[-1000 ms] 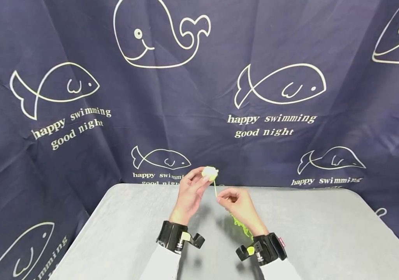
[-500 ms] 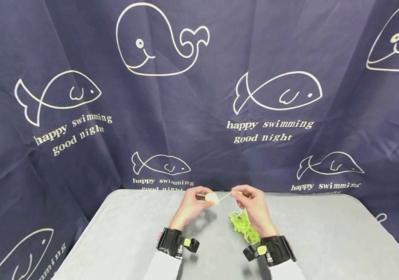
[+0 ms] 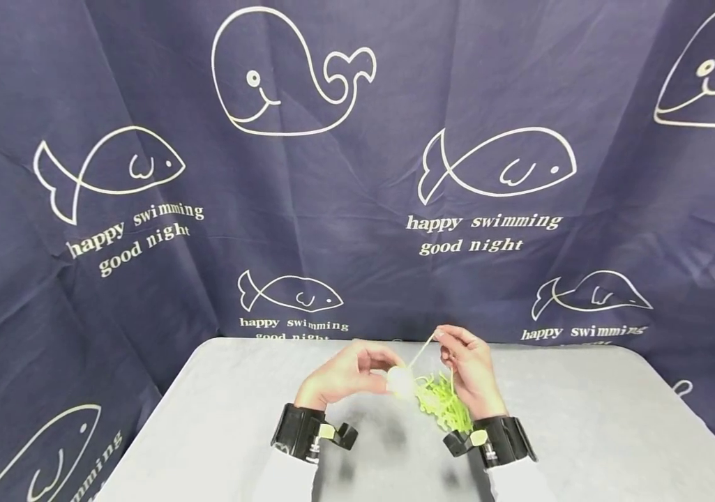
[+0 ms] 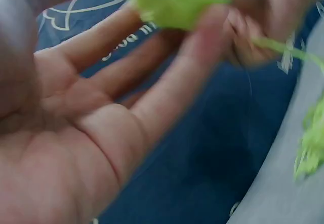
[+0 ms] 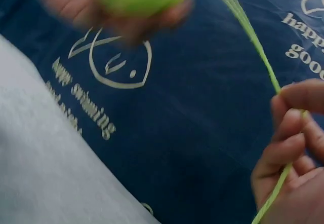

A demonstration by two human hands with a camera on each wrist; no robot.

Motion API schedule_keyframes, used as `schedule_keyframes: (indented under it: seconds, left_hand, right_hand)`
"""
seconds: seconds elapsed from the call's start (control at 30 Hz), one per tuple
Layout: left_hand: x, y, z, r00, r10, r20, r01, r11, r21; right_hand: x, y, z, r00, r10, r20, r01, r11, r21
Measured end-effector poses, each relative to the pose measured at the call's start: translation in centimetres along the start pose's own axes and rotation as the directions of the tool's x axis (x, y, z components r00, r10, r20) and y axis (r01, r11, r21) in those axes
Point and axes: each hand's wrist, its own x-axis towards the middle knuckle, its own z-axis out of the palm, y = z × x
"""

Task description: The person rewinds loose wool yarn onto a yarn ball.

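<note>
Me: From my station, the head view gives the layout: yarn ball (image 3: 400,383) in the left hand (image 3: 351,373), over the grey table (image 3: 238,425); yarn heap (image 3: 443,403) lying near the right hand (image 3: 470,369). Ball looks nearly white there, overexposed.

Spotter: Left wrist view has it lime green, ragged at the edge. Grip?

Me: Pinched between thumb and fingers. I see the palm side of the hand, slightly blurred.

Spotter: And the right?

Me: Grasping the strand (image 5: 258,46). The right wrist view shows what I can't make out from above: fingertips pinching it, the yarn leaving again lower down, across the hand. In the head view that hand sits higher, strand slanting straight up to it from the ball.

Spotter: Textures?

Me: Strand thin, cord-like. Heap tangled, loopy. Navy curtain (image 3: 357,209) behind, creased, printed with white fish.
</note>
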Motion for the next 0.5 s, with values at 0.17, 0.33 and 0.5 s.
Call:
schedule_keyframes:
  seconds: [0.17, 0.33, 0.5]
  left_hand:
    - [0.5, 0.0, 0.4, 0.969, 0.135, -0.204, -0.178, 0.962, -0.205]
    - [0.9, 0.5, 0.6, 0.900, 0.123, -0.418, -0.260, 0.921, -0.291]
    - [1.1, 0.8, 0.7, 0.854, 0.062, -0.517, -0.242, 0.927, -0.287]
  right_hand:
    - [-0.2, 0.6, 0.5, 0.999, 0.032, 0.012, -0.027, 0.957, -0.290]
    - [-0.7, 0.1, 1.4, 0.997, -0.003, 0.081, 0.037, 0.904, -0.425]
    - [-0.8, -0.3, 1.7, 0.996, 0.007, 0.087, 0.035, 0.884, -0.467]
